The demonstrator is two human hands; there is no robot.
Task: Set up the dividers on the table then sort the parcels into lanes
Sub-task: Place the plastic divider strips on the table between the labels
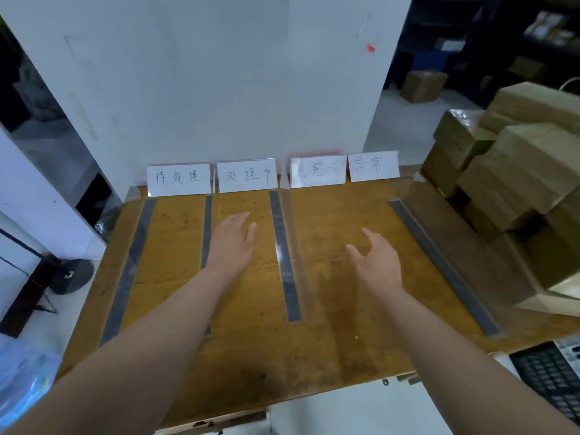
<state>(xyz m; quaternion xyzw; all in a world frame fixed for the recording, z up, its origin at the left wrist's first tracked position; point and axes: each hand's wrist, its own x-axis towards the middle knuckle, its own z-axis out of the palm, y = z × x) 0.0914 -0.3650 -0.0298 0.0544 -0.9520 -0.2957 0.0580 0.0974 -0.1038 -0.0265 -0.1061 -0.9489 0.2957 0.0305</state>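
Wooden table [345, 324] fills centre frame, four label cards [179, 178] along its back edge. L to R: four dividers [284, 255] run front-to-back, grey strips w/ clear fins; the wide gap right of centre looks one short. Left hand [233, 243] flat, fingers straight, empty, btwn 2nd & 3rd strips. Right hand [375, 262] fingers spread, loosely bent, empty, in the gap. Parcels [514, 183] stacked at right edge of frame, none in lanes yet. Prob. stiff taped cardboard, lightish, slick: take top box first, palms on opposite sides.
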